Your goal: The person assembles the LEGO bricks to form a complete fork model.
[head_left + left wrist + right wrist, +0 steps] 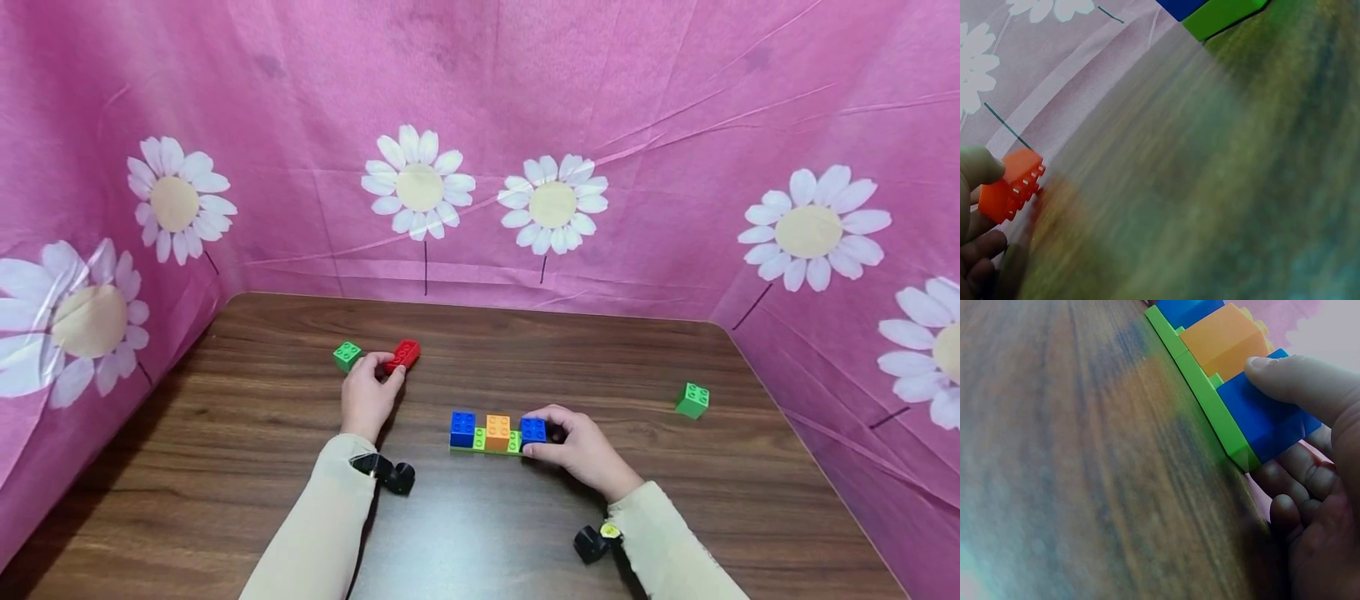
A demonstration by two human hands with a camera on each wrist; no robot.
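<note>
Between thumb and fingers, the left hand [367, 397] pinches a red toy brick [405, 355]; it shows orange-red in the left wrist view, studs facing right [1013, 184]. A green brick [347, 356] sits just left of those fingers. At the table's middle, a long light-green base [479, 439] carries a blue brick [462, 428] at its left end, an orange brick [498, 432] in the centre and another blue brick [533, 431] at the right end. The right hand [581, 450] grips that right-hand blue brick, thumb on its near face. Light-green studs show between the raised bricks.
A second green brick [693, 400] stands alone toward the table's right side. Pink cloth with white daisies [480, 100] rises along the back and both sides of the brown wooden table [247, 400].
</note>
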